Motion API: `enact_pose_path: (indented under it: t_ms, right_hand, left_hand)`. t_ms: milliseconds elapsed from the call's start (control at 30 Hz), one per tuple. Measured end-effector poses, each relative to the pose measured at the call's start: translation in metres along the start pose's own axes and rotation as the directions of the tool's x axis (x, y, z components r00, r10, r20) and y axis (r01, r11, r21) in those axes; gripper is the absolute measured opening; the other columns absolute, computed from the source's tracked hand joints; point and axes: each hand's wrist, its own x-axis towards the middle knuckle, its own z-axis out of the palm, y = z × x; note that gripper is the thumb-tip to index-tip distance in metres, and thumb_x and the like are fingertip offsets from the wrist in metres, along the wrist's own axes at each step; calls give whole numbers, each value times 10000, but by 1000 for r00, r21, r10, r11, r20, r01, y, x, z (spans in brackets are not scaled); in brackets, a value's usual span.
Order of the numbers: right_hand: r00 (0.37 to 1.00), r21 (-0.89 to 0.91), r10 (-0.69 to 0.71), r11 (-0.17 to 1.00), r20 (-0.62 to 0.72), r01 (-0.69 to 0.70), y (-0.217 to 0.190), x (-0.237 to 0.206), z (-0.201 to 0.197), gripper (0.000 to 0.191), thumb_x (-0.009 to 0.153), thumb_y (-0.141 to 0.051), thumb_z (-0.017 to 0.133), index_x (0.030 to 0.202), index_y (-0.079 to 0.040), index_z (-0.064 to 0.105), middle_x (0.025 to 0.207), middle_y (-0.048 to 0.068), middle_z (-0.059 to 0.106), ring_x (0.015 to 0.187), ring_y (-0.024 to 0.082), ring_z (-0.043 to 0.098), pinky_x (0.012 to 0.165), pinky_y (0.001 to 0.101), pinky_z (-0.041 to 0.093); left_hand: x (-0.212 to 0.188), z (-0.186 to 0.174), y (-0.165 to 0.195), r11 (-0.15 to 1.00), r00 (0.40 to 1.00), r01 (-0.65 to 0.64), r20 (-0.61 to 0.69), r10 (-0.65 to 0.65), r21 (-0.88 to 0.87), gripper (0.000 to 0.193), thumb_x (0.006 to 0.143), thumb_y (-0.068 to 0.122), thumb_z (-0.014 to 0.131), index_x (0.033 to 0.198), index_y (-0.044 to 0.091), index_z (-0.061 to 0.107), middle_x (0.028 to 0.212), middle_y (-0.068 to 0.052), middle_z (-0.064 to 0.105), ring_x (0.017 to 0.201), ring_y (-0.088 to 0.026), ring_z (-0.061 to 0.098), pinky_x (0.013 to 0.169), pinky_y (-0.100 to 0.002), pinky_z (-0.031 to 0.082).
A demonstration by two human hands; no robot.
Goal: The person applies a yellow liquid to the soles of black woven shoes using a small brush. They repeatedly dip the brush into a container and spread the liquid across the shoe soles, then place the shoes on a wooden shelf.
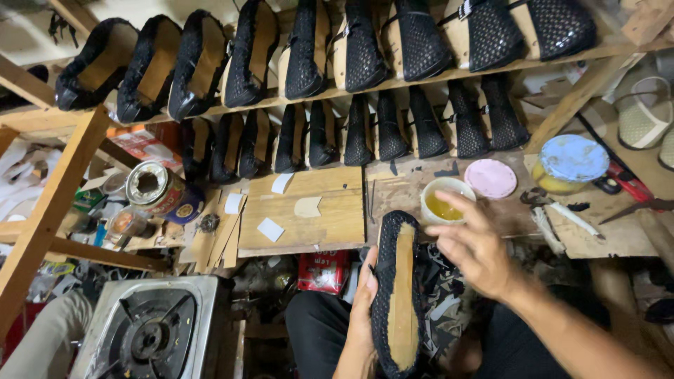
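At the lower centre of the head view, the left hand (361, 309) is closed on a black woven shoe upper (395, 295) mounted on a last, thumb and fingers clamped along its left edge. The shoe is held sole side up, toe pointing away from the person, with the tan insole board facing the camera, above the person's dark-trousered lap. The right hand (474, 245) hovers just right of the shoe's toe, fingers spread apart and holding nothing; its fingertips reach toward a small white cup (445, 200).

Containers: the white cup stands on the wooden desk (323, 210) just beyond the shoe and holds a yellow liquid, about half full. Just beside it to the right lies a round pink lid (491, 178), flat on the desk. Further right stands a clear jar (570, 165) with a pale blue lid, closed, with yellowish contents visible at its lower edge. At the left, a metal tin (163, 191) lies on its side, open mouth toward the camera; its contents cannot be determined.

Surroundings: two wooden shelves (421, 77) above the desk carry rows of matching black woven shoes on lasts, standing on edge. Small white paper pieces lie on the desk's central board. A single-burner gas stove (151, 330) sits at lower left, unlit.
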Motion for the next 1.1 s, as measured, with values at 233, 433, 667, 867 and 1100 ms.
enact_pose_path:
  t_ms: [233, 433, 667, 867, 1100]
  right_hand:
    - [939, -383, -343, 864, 23, 325, -31, -1, 23, 550, 1002, -547, 491, 1419, -208, 609, 1666, 227, 183, 1559, 456, 129, 1261, 596, 120]
    - [969, -425, -247, 878, -9, 220, -24, 3, 16, 508, 962, -477, 578, 1404, -228, 610, 1674, 222, 199, 1556, 461, 178, 1260, 589, 143]
    - [941, -386, -339, 867, 10, 316, -21, -3, 20, 456, 924, -416, 635, 1353, -261, 651, 1671, 151, 233, 1559, 378, 192, 1286, 545, 162]
    - [901, -431, -430, 826, -61, 365, -17, -2, 20, 299, 982, -365, 635, 1257, -268, 705, 1697, 82, 206, 1570, 314, 191, 1303, 507, 173]
    - [883, -348, -467, 834, -31, 429, -28, -8, 22, 268, 945, -335, 675, 1197, -266, 736, 1647, 85, 294, 1547, 291, 240, 1297, 506, 200]
  left_hand:
    - [2, 15, -4, 1000, 998, 4, 56, -4, -14, 782, 968, 376, 563, 1622, 95, 238, 1551, -183, 481, 1345, -282, 562, 1096, -414, 497]
    - [-2, 14, 1, 998, 999, 21, 47, -24, 67, 789, 940, 363, 580, 1611, 111, 249, 1518, -183, 508, 1313, -291, 581, 1060, -421, 506]
    - [2, 7, -2, 999, 997, -4, 83, 0, 51, 824, 942, 411, 590, 1618, 99, 239, 1539, -184, 499, 1361, -277, 555, 1117, -392, 463]
    - [2, 4, -7, 998, 994, -23, 109, 16, 61, 849, 940, 452, 600, 1620, 82, 251, 1545, -187, 490, 1372, -279, 540, 1130, -398, 448]
    - [5, 0, -10, 1000, 996, -21, 92, 19, 16, 833, 934, 432, 592, 1609, 84, 248, 1547, -170, 481, 1371, -273, 536, 1128, -408, 443]
